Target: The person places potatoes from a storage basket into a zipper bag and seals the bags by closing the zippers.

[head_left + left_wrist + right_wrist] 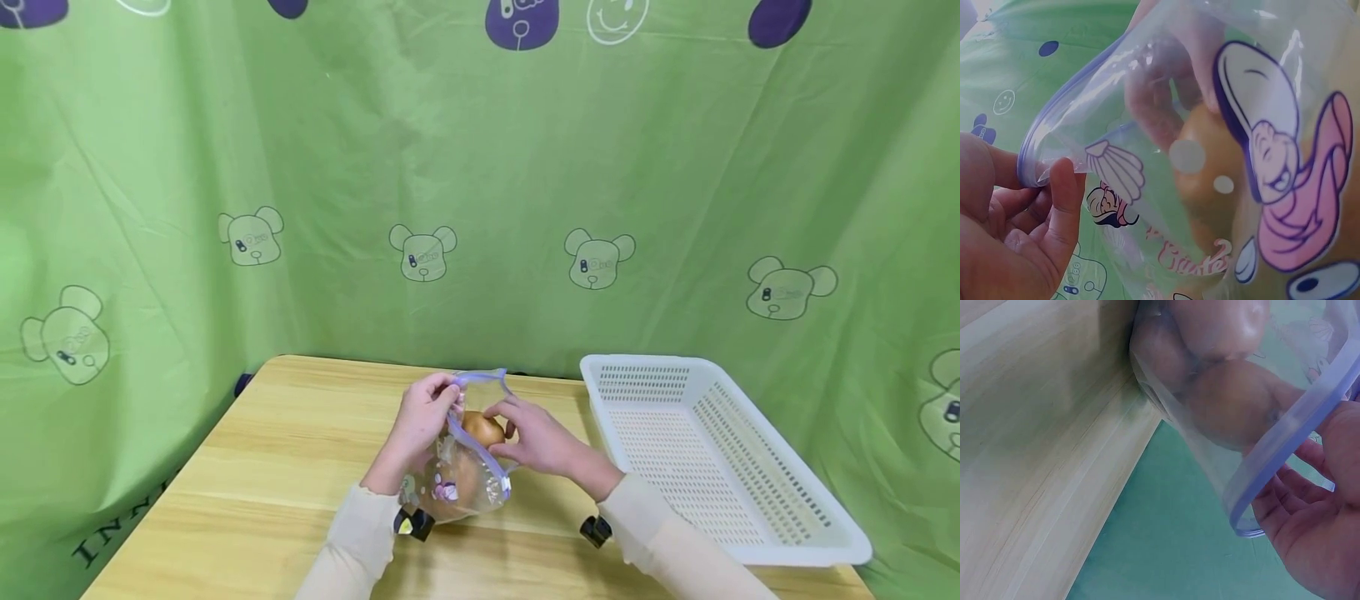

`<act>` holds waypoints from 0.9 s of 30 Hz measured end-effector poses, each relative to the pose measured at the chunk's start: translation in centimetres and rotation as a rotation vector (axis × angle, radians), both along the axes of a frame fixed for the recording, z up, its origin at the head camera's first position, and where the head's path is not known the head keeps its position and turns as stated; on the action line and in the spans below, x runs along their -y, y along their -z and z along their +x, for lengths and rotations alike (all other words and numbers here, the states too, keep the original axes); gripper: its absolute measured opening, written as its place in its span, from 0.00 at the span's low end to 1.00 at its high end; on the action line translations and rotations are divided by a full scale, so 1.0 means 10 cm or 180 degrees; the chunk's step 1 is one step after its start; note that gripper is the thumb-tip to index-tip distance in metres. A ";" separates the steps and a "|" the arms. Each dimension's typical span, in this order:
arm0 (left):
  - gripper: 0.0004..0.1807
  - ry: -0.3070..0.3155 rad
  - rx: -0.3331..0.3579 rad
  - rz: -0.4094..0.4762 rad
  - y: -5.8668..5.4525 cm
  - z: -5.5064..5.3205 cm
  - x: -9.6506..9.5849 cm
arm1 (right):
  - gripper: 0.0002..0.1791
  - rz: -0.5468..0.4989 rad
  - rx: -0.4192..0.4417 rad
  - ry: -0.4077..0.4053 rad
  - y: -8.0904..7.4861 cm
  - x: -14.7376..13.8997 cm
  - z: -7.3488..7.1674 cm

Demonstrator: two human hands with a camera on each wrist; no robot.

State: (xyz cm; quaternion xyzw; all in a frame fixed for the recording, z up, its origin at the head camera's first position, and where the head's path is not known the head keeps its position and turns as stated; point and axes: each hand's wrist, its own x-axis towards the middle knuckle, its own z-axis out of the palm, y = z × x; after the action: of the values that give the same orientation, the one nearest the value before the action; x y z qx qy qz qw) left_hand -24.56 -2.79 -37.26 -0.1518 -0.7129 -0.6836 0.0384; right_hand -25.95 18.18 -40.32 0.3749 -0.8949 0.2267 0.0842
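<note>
A clear zip bag (457,479) with a purple-blue zip edge and printed cartoon figures stands on the table, its mouth wide. My left hand (424,414) pinches the left side of that mouth; in the left wrist view the thumb and fingers (1063,194) hold the rim. Through the opening reaches my right hand (536,435), its thumb and fingers curved round a round orange-brown fruit (483,428) in the bag's upper part. In the right wrist view, this fruit (1232,403) touches other round brown ones (1219,325) deeper in the bag. Its exact kind is unclear.
A white perforated plastic basket (787,546) stands on the right of the wooden table (300,442). Behind the table hangs a green curtain (495,167) with bear prints. Dark wrist devices (596,531) sit below both hands.
</note>
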 end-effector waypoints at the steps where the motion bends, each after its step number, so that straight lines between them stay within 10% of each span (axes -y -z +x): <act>1: 0.08 -0.0010 -0.0019 -0.0025 -0.03 0.02 0.00 | 0.22 -0.0030 -0.0001 -0.0010 0.00 0.00 0.00; 13: 0.08 -0.0122 0.0028 0.0151 0.10 -0.10 -0.02 | 0.14 -0.0234 0.0128 -0.0109 -0.10 -0.01 0.10; 27: 0.07 -0.0424 -0.0059 -0.0011 0.04 -0.14 -0.01 | 0.13 -0.0070 0.0289 0.0436 -0.14 -0.01 0.49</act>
State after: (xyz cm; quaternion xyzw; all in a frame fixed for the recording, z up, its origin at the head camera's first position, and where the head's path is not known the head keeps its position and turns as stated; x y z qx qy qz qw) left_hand -25.95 -2.69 -37.61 -0.1105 -0.7222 -0.6768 0.0901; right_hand -21.03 18.24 -38.94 0.3012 -0.9188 0.2471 0.0629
